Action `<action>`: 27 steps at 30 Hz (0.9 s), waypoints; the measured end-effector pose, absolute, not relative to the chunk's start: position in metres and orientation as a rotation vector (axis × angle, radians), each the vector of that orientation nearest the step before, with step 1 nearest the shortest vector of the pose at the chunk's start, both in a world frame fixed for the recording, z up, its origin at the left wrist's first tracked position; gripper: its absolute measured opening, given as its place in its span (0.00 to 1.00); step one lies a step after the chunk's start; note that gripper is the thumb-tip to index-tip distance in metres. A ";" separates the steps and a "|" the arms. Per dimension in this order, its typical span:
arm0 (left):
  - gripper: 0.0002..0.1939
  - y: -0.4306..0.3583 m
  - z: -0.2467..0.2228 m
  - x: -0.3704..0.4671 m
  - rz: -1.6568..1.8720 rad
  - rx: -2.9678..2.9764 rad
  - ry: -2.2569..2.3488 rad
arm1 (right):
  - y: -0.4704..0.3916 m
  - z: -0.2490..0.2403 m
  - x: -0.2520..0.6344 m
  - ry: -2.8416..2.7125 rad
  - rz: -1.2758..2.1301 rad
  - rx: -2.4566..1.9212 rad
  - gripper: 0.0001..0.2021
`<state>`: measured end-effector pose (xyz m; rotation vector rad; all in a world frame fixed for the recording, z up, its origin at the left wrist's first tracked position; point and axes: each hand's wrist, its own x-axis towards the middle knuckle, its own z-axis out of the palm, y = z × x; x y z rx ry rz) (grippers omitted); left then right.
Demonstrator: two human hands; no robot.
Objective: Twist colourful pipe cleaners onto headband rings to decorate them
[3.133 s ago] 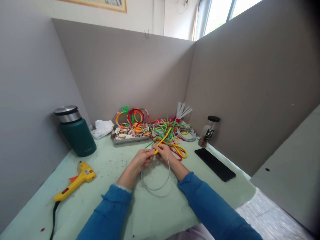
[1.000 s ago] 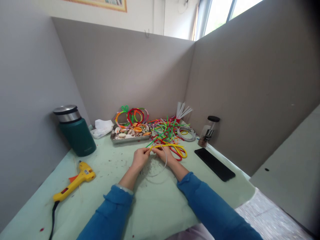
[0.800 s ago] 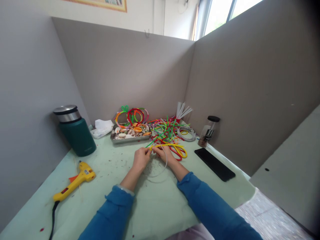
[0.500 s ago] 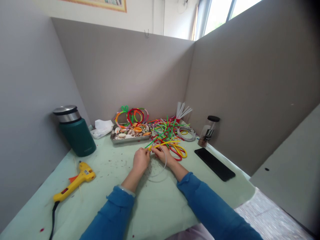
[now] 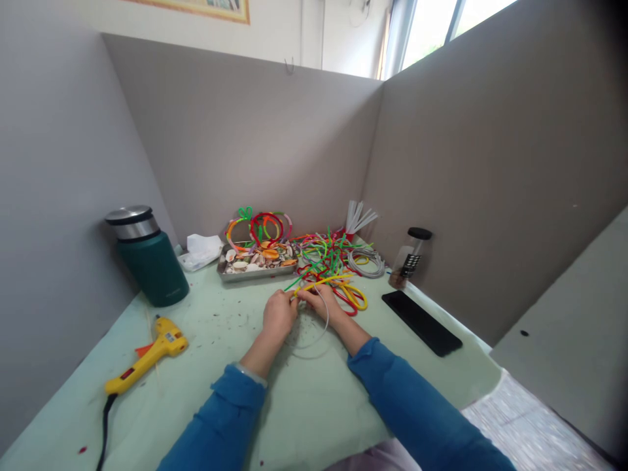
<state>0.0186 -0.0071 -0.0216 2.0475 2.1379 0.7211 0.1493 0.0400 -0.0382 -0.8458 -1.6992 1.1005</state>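
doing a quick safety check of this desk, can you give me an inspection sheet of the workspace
surface: pale green tablecloth, dark specks, red spot lower left
things in hand: yellow pipe cleaner; thin grey loop hangs by the hands
clutter: tangled pipe cleaners, metal tray of seashells
grippers: none, bare hands; left hand pinches the yellow pipe cleaner, right hand at it, grip unclear
cables: black cord from glue gun, leaving view lower left
surroundings: grey partitions, window upper right; people nearby, nothing seen

The glue gun (image 5: 164, 340) is yellow, the tablecloth (image 5: 314, 405) pale green, the sleeves (image 5: 220, 412) blue.
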 end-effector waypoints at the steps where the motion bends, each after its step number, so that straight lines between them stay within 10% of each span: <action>1: 0.16 -0.007 -0.022 0.019 0.711 2.043 2.149 | 0.040 -0.038 0.149 -1.704 1.102 -0.858 0.18; 27: 0.17 -0.007 -0.016 0.016 0.612 2.049 2.067 | 0.044 -0.042 0.146 -1.604 1.038 -0.813 0.14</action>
